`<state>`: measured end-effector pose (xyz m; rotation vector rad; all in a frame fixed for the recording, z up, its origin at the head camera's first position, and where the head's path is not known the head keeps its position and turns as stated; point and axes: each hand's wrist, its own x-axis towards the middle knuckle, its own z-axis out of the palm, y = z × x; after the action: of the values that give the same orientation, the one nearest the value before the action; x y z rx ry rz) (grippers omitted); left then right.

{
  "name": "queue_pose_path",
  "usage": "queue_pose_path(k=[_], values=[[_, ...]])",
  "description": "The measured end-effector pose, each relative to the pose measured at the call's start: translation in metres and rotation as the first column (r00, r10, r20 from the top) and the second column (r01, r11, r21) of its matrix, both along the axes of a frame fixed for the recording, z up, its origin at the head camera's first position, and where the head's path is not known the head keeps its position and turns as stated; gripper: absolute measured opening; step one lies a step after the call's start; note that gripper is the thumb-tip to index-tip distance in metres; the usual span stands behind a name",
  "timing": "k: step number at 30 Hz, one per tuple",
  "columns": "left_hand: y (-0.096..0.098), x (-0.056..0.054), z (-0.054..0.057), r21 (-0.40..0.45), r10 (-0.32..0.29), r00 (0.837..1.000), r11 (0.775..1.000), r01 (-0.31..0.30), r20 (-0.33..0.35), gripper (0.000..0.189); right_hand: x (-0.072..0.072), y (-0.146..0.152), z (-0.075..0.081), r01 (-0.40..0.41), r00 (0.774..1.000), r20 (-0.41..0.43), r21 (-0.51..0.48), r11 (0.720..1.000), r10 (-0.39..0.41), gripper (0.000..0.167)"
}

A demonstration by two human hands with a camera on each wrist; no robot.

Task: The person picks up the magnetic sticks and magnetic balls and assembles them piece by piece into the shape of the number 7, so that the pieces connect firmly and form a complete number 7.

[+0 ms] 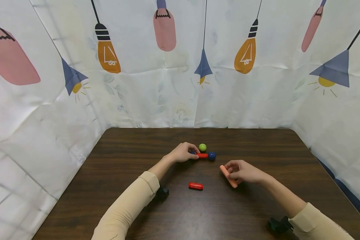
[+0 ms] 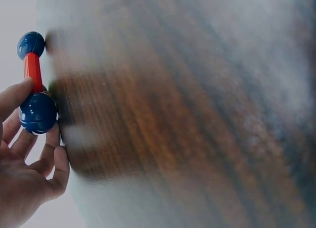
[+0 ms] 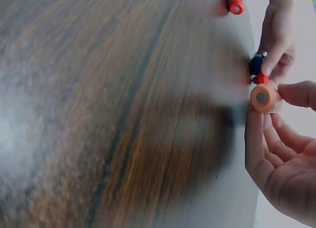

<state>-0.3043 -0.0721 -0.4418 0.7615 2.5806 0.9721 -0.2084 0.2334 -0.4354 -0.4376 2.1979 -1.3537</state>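
My left hand (image 1: 184, 152) is over the far middle of the table, its thumb and fingers holding a red rod (image 2: 32, 70) beside one of the blue balls (image 2: 38, 113) capping it. The other blue ball (image 1: 211, 156) sits at the rod's right end. To the right, my right hand (image 1: 241, 171) pinches an orange rod (image 1: 228, 176), tilted, between thumb and fingers. In the right wrist view the orange rod (image 3: 262, 97) is seen end-on, with a grey dot in its round face. A lime-green ball (image 1: 202, 147) stands just behind the red rod.
A second red rod (image 1: 196, 186) lies on the dark wood table (image 1: 132, 146), nearer me, between the two forearms. Behind the table's far edge hangs a white curtain (image 1: 138, 100) printed with lamps.
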Motion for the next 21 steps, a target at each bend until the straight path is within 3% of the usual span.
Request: queue_pose_path(k=[21], values=[[-0.001, 0.000, 0.000, 0.002, 0.000, 1.000, 1.000, 0.000, -0.004, 0.016, -0.005, -0.020, -0.006, 0.105, 0.989, 0.117, -0.105, 0.989, -0.092, 0.057]])
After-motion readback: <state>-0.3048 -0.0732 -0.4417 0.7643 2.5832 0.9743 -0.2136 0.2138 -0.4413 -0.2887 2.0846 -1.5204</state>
